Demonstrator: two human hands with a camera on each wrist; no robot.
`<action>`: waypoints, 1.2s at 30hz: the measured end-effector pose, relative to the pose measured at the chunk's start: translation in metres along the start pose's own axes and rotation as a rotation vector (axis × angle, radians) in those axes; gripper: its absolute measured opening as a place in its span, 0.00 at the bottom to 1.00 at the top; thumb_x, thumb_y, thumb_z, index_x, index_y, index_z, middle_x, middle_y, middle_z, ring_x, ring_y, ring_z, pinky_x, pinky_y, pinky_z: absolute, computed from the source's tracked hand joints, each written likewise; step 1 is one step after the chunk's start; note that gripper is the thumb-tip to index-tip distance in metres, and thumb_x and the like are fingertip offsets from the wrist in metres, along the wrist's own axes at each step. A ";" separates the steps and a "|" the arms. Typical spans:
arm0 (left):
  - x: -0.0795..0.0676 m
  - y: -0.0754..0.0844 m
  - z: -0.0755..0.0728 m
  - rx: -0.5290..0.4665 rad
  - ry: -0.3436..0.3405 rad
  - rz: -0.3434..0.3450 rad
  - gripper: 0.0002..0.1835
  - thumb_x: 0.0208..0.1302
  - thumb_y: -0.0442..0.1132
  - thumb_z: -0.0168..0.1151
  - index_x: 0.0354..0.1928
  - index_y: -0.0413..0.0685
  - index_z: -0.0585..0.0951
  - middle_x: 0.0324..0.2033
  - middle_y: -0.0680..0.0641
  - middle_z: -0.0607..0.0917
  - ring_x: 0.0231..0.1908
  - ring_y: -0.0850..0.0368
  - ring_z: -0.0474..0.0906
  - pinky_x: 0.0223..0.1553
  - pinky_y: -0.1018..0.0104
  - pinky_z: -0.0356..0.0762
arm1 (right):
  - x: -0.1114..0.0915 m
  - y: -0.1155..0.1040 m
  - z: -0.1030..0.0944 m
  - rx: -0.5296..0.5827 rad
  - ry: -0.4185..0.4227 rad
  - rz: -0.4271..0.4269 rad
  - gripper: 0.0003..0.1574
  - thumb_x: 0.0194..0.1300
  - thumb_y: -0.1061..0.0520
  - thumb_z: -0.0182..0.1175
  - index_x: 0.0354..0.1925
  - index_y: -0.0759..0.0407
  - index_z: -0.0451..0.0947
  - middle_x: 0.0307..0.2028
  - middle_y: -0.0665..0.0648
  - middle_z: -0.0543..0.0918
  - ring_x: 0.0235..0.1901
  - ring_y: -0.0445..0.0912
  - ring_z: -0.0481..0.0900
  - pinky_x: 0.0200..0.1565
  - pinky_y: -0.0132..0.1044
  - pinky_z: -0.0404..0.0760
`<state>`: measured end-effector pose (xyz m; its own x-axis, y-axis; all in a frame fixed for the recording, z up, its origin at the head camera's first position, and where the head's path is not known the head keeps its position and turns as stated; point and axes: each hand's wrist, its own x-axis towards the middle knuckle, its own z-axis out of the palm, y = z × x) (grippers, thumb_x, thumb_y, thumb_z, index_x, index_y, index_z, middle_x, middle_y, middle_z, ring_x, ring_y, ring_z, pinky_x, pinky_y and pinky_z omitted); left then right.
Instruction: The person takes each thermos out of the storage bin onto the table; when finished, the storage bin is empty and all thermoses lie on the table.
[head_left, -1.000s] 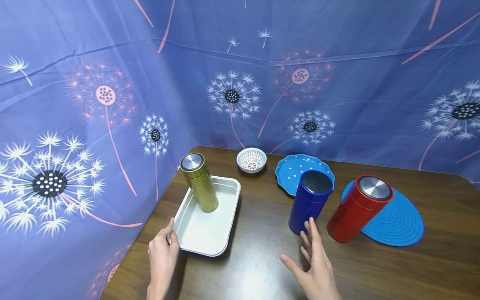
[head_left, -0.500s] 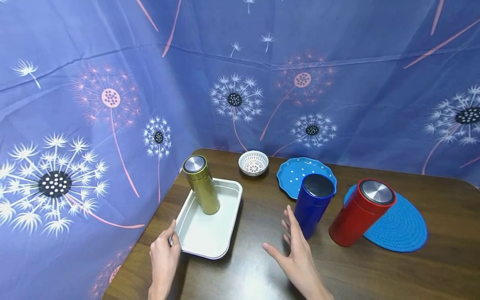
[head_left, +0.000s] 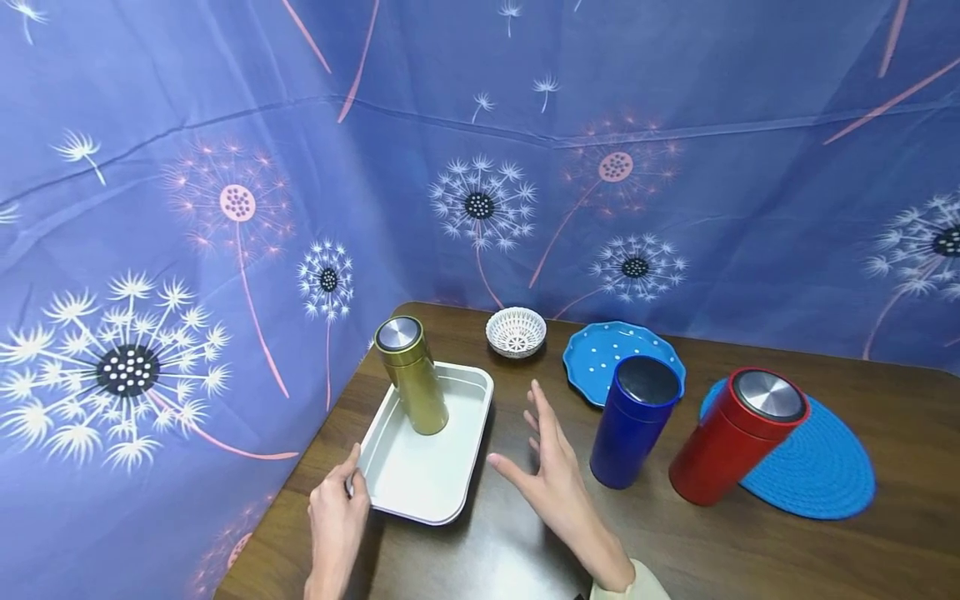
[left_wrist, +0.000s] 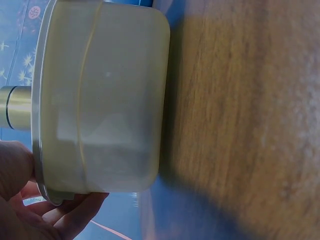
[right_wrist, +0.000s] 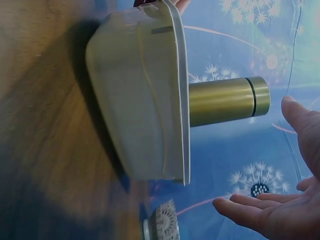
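A white rectangular tray [head_left: 427, 492] with deep walls stands on the table at the left, and a gold thermos flask [head_left: 420, 387] stands upright inside it. My left hand [head_left: 339, 512] grips the tray's near left corner; in the left wrist view its thumb lies over the rim and its fingers are on the outer wall. My right hand [head_left: 551, 475] is in the air between the tray and a blue thermos flask [head_left: 626, 433], thumb spread from straight fingers, holding nothing. To the right of the blue flask stands a red thermos flask [head_left: 731, 442] with a silver lid.
Behind the tray sits a small white openwork bowl [head_left: 516, 332]. A blue polka-dot plate [head_left: 592, 354] lies behind the blue flask. Under the red flask's far side shows a round blue woven placemat [head_left: 817, 462]. A patterned cloth [head_left: 420, 125] hangs along the table's back and left sides.
My right hand has moved left, away from the blue flask and toward the tray. My left hand has kept its grip on the tray's corner. The head view has shifted slightly.
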<state>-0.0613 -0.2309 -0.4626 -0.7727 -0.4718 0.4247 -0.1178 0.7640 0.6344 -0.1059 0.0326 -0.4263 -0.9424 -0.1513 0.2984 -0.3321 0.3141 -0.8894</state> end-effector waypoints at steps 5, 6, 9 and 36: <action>0.000 0.000 0.000 0.001 0.009 0.004 0.18 0.57 0.25 0.57 0.50 0.38 0.84 0.43 0.34 0.86 0.40 0.27 0.81 0.36 0.36 0.72 | 0.015 -0.003 0.012 0.040 -0.009 -0.047 0.65 0.55 0.52 0.73 0.78 0.44 0.41 0.71 0.65 0.60 0.65 0.62 0.69 0.56 0.60 0.73; 0.000 0.001 0.000 0.000 0.009 0.006 0.18 0.57 0.25 0.58 0.50 0.38 0.84 0.43 0.34 0.86 0.40 0.27 0.81 0.36 0.36 0.72 | 0.018 -0.004 0.014 0.047 -0.012 -0.046 0.65 0.55 0.52 0.73 0.78 0.44 0.41 0.71 0.64 0.60 0.65 0.62 0.68 0.56 0.60 0.73; 0.000 0.001 -0.001 0.002 0.012 0.015 0.18 0.57 0.24 0.58 0.49 0.37 0.84 0.42 0.34 0.86 0.40 0.28 0.81 0.35 0.37 0.72 | 0.026 -0.006 0.020 0.064 -0.017 -0.047 0.65 0.56 0.52 0.72 0.78 0.45 0.41 0.72 0.65 0.60 0.65 0.63 0.68 0.56 0.60 0.73; -0.001 0.002 0.000 0.001 0.003 0.000 0.19 0.56 0.24 0.58 0.50 0.37 0.84 0.44 0.34 0.86 0.42 0.30 0.82 0.37 0.38 0.73 | 0.095 -0.019 0.061 0.077 -0.133 -0.129 0.65 0.57 0.49 0.71 0.78 0.45 0.39 0.72 0.64 0.59 0.65 0.61 0.68 0.62 0.53 0.69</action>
<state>-0.0611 -0.2294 -0.4618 -0.7707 -0.4734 0.4265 -0.1187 0.7643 0.6339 -0.1868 -0.0452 -0.4018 -0.8770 -0.3092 0.3677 -0.4405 0.2121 -0.8723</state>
